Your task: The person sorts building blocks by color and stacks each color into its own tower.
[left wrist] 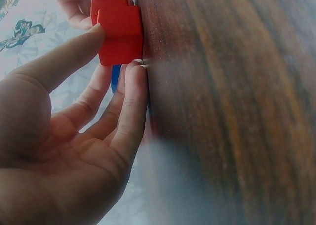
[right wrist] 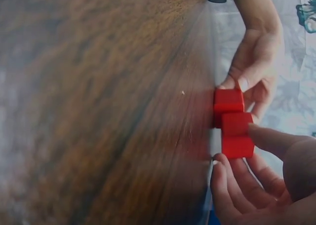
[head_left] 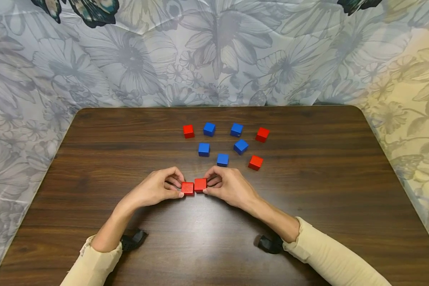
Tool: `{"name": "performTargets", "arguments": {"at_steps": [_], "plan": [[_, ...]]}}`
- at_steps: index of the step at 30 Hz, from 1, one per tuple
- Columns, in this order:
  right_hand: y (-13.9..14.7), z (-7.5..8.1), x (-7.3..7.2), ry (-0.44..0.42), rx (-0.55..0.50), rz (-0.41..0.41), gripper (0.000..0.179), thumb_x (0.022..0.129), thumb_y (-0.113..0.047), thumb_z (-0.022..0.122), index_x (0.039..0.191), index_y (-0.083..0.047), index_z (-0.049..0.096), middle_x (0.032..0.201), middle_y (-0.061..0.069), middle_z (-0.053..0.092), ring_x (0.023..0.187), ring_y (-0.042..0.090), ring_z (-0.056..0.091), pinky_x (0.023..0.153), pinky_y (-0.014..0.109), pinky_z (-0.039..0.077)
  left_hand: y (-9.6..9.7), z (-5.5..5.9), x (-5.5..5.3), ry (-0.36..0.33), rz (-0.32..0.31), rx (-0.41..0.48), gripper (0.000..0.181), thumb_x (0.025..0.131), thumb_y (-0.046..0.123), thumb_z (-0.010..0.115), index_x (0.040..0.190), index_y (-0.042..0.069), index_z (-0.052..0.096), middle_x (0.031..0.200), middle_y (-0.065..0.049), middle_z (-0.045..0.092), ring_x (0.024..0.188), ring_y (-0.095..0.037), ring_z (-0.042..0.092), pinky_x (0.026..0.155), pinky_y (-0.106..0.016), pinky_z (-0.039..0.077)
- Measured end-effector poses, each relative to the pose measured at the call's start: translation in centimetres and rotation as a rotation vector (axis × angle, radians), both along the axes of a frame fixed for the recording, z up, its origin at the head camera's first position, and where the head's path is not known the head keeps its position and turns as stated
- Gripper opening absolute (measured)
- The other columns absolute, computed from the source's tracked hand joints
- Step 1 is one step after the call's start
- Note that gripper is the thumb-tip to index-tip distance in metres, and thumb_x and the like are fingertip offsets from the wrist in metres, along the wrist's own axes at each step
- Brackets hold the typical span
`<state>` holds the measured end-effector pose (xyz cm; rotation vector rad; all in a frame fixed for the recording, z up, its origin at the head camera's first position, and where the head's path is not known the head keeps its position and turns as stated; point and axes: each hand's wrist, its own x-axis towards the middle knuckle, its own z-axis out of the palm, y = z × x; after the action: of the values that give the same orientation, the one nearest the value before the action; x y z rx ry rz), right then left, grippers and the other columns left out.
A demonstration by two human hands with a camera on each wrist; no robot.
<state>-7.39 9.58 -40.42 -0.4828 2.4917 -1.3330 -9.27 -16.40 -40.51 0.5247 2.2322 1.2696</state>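
Near the middle of the table, my left hand (head_left: 157, 186) pinches a red cube (head_left: 187, 188) between thumb and fingers. My right hand (head_left: 232, 186) pinches a second red cube (head_left: 200, 185) by its right side. These two cubes stand side by side, the right one set slightly farther back. In the left wrist view, the left hand's cube (left wrist: 121, 37) rests low against the table. The right wrist view has the right hand's cube (right wrist: 238, 136) apparently a little off the tabletop. A blue cube (head_left: 222, 160) sits just behind the right hand.
Behind the hands, several more cubes lie scattered: blue cubes (head_left: 204, 149) in the middle, a red cube (head_left: 188, 131) at back left, and two red ones on the right, the nearer red cube (head_left: 255, 163) among them. A floral cloth (head_left: 221, 51) hangs behind the brown table (head_left: 325, 178).
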Motion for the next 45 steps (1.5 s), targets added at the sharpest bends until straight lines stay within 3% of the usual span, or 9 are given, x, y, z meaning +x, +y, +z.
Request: {"name": "performTargets", "arguments": {"at_steps": [29,45], "plan": [[-0.53,-0.42,-0.02,0.036,0.062,0.008,0.029,0.078,-0.013,0.086,0.101,-0.013,0.069,0.093,0.000,0.071,0.084,0.011,0.068,0.075,0.023,0.055,0.13,0.25,-0.11,0.006,0.016,-0.022,0.032,0.083,0.009,0.082,0.106,0.007,0.061,0.102,-0.009,0.068,0.090,-0.018,0.069,0.078,-0.028,0.058],[-0.40,-0.39,0.04,0.035,0.058,0.049,0.032,0.079,-0.015,0.085,0.108,-0.011,0.069,0.098,-0.001,0.070,0.089,0.013,0.067,0.079,0.026,0.055,0.07,0.18,0.03,-0.015,0.016,-0.017,0.032,0.083,0.008,0.081,0.107,0.005,0.060,0.102,-0.011,0.067,0.090,-0.018,0.069,0.078,-0.027,0.057]]}}
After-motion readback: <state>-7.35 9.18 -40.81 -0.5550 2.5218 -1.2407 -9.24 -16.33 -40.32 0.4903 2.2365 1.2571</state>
